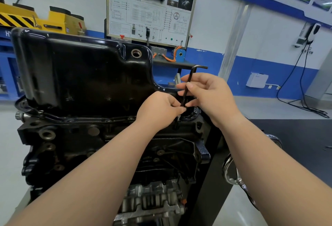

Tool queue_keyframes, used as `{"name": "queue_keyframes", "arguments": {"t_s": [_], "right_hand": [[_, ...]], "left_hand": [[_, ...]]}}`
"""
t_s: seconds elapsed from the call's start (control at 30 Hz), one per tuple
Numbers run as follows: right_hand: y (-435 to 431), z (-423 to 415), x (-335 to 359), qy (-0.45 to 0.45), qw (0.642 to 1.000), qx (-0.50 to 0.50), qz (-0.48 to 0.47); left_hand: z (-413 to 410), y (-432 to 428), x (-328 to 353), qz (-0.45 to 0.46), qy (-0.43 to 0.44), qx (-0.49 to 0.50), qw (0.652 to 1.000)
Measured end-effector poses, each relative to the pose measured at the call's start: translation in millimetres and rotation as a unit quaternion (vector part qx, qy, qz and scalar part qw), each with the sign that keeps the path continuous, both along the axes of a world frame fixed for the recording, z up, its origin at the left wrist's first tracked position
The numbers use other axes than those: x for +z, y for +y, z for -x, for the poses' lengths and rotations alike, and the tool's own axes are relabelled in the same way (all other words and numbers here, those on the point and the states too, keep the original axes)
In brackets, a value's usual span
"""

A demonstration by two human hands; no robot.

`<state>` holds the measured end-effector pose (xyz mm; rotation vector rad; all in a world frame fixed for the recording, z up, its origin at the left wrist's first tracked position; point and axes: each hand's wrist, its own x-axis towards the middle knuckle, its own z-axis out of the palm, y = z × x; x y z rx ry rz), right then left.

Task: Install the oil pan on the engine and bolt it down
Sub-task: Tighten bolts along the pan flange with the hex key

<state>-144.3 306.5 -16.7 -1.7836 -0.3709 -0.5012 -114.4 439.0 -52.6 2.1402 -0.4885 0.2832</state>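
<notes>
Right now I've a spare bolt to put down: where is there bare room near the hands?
The pan is bare on top, between its raised left end and the drain hole. So is the dark mat right of the engine. Crowded: the pan's right flange corner, where the left hand and right hand hold the hex key.

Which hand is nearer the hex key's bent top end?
Right. The right hand grips the hex key just below the bend; the left hand pinches its lower end.
</notes>
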Motion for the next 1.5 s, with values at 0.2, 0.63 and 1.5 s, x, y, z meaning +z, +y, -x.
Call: {"name": "queue_keyframes", "arguments": {"t_s": [0.2,0.63,1.5], "right_hand": [[3.8,-5.3,-2.8,-0.038,0.994,-0.097,0.021],[-0.2,0.2,3.4,0.002,1.0,-0.005,0.02],[0.7,-7.6,-2.9,-0.035,0.991,-0.113,0.06]], "left_hand": [[1.0,-0.4,-0.7,0.003,-0.012,0.002,1.0],[0.5,-0.2,0.1,-0.006,-0.005,0.001,1.0],[0.2,-0.1,0.2,-0.005,-0.003,-0.004,1.0]]}}
